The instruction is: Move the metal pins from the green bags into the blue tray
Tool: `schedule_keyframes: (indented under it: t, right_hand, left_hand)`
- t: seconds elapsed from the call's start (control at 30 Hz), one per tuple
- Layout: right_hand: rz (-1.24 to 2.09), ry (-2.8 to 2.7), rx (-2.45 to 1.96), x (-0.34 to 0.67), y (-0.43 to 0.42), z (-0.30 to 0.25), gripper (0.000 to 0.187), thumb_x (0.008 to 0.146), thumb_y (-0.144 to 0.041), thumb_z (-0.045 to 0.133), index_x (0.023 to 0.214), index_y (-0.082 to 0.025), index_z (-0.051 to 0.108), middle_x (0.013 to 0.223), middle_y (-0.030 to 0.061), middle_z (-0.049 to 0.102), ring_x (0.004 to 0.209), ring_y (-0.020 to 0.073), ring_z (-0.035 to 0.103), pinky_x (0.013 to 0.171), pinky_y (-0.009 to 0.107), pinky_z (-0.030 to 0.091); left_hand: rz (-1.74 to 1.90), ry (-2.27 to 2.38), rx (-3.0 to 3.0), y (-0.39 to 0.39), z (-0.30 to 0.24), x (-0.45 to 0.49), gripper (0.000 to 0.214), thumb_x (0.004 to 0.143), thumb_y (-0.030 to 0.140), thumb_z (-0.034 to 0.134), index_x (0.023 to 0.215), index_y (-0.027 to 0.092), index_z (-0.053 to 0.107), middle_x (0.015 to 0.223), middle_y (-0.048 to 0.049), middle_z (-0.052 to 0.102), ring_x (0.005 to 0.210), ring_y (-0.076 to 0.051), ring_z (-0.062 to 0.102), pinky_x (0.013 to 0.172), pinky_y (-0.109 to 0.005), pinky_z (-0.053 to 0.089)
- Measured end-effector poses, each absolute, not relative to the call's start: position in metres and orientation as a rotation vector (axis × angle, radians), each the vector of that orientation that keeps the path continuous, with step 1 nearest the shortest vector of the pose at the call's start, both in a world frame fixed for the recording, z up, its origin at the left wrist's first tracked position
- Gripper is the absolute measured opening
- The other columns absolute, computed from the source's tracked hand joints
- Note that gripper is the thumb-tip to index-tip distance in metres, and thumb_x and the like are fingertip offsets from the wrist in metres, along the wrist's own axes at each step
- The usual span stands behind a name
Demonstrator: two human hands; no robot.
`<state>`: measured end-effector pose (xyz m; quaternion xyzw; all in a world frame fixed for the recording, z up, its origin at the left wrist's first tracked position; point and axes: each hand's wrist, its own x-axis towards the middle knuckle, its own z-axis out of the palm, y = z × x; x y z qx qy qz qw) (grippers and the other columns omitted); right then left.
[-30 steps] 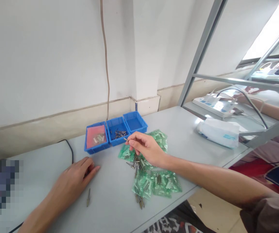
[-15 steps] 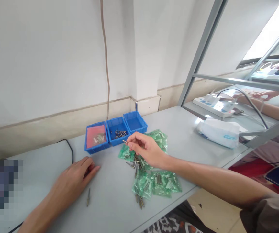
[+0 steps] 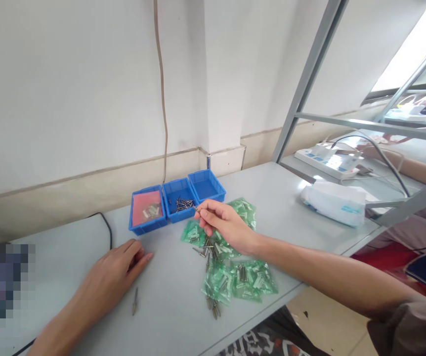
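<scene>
Pinched in the right hand (image 3: 223,223), a small metal pin (image 3: 196,209) hovers beside blue bins (image 3: 148,229) near the tabletop's (image 3: 168,301) wall-side edge — the left hand (image 3: 121,264) resting empty, thumb spread. A slackened pinch could drop it among green plastic bags (image 3: 257,283) below.

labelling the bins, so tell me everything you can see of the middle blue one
The middle blue bin is an open-topped, rectangular box that looks like plastic. It stands upright on the grey tabletop, set close between the left bin and the right bin. Loose metal pins lie jumbled in its near part, with blue floor showing behind them. The right hand is by its near right corner; contact there cannot be made out.
</scene>
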<state>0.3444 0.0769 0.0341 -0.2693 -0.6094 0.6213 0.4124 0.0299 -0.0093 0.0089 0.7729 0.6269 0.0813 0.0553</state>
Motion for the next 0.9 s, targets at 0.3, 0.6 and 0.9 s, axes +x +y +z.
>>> schedule_keyframes:
  t: [0.3, 0.6, 0.9]
  right_hand:
    - [1.474, -1.624, -0.678, 0.3436, 0.0749, 0.0328, 0.03, 0.102, -0.05, 0.064, 0.101, -0.02, 0.067, 0.084, -0.0003, 0.065, 0.062, 0.0103, 0.052, 0.062, 0.026, 0.045]
    - [1.404, -1.726, -0.684, 0.3441, 0.071, 0.0329, 0.028, 0.101, -0.049, 0.065, 0.104, -0.021, 0.066, 0.087, 0.0008, 0.064, 0.068, 0.0131, 0.053, 0.061, 0.026, 0.046]
    - [1.451, -1.677, -0.673, 0.3436, 0.0738, 0.0308, 0.034, 0.104, -0.052, 0.06, 0.099, -0.019, 0.067, 0.086, 0.0017, 0.068, 0.064, 0.0112, 0.054, 0.062, 0.026, 0.046]
  left_hand:
    - [0.257, 1.902, 2.365, -0.0093, 0.0091, 0.0285, 0.042, 0.106, 0.058, 0.039, 0.084, 0.024, 0.05, 0.079, 0.0007, 0.062, 0.068, -0.019, 0.061, 0.063, -0.03, 0.038]
    - [0.265, 1.906, 2.358, -0.0096, 0.0092, 0.0291, 0.042, 0.106, 0.058, 0.04, 0.084, 0.024, 0.051, 0.079, 0.0007, 0.062, 0.067, -0.019, 0.061, 0.062, -0.029, 0.038]
    - [0.232, 1.912, 2.346, -0.0095, 0.0087, 0.0289, 0.041, 0.107, 0.057, 0.039, 0.085, 0.025, 0.05, 0.08, 0.0009, 0.062, 0.069, -0.018, 0.061, 0.063, -0.03, 0.038]
